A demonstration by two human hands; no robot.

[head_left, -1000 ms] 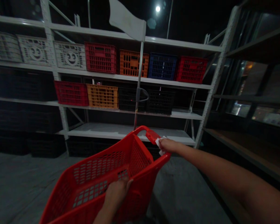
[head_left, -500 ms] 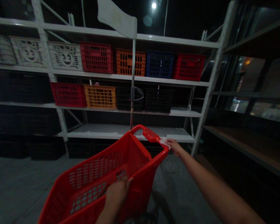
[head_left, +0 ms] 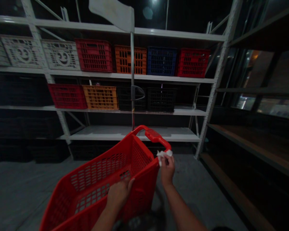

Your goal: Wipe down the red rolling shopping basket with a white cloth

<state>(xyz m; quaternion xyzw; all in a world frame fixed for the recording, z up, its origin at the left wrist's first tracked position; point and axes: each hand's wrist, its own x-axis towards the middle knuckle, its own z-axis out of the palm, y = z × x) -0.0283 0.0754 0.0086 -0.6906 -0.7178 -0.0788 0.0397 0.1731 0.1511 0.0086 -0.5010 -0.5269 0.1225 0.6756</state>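
A red plastic shopping cart (head_left: 142,189) with grid-holed sides stands in front of me, its handle (head_left: 155,135) toward the upper right. My left hand (head_left: 119,192) grips the near side rim, with the fingers over the inner edge and partly hidden. In my right hand (head_left: 167,165) is a crumpled white tissue (head_left: 164,154), pressed at the corner where the handle meets the side rim. A pole (head_left: 132,70) with a white flag-like panel (head_left: 112,14) rises behind the cart's handle end.
White metal shelving (head_left: 135,76) spans the back, holding several crates, among them a blue crate (head_left: 162,61), an orange crate (head_left: 130,60) and a yellow crate (head_left: 101,97). Dark wooden-looking shelves (head_left: 252,141) stand along the right. Grey floor (head_left: 14,192) surrounds the cart.
My right hand with the tissue has moved from the handle's right end down and left to the corner of the rim. My left hand stays on the side rim. The view has shifted slightly.
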